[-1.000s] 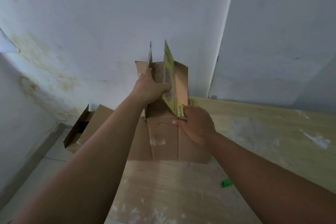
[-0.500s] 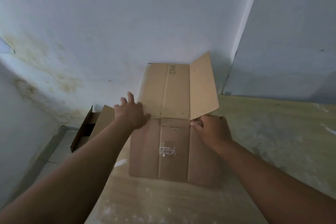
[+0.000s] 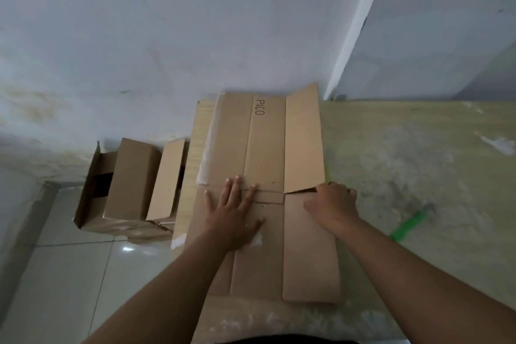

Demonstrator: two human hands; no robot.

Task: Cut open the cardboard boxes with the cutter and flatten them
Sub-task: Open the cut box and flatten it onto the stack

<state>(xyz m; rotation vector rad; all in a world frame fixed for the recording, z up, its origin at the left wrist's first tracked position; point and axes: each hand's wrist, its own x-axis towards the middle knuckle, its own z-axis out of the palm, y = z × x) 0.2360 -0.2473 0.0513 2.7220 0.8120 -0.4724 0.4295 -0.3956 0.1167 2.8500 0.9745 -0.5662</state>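
Observation:
A brown cardboard box [image 3: 265, 148], opened out and marked "PICO", lies almost flat on the wooden table [image 3: 405, 162]. My left hand [image 3: 234, 212] presses on its middle with fingers spread straight. My right hand [image 3: 332, 204] grips the box's right edge where a flap is slightly raised, fingers curled over the cardboard. A green cutter [image 3: 410, 225] lies on the table to the right of my right arm, blurred.
Several more cardboard boxes [image 3: 134, 184] stand on the tiled floor [image 3: 64, 274] left of the table, against the stained white wall [image 3: 167, 36]. The table's left edge runs just beside the flattened box.
The box was held upright with a printed panel showing; it has been spread open and laid down flat. My left hand moved onto its middle and my right hand stayed at the right edge.

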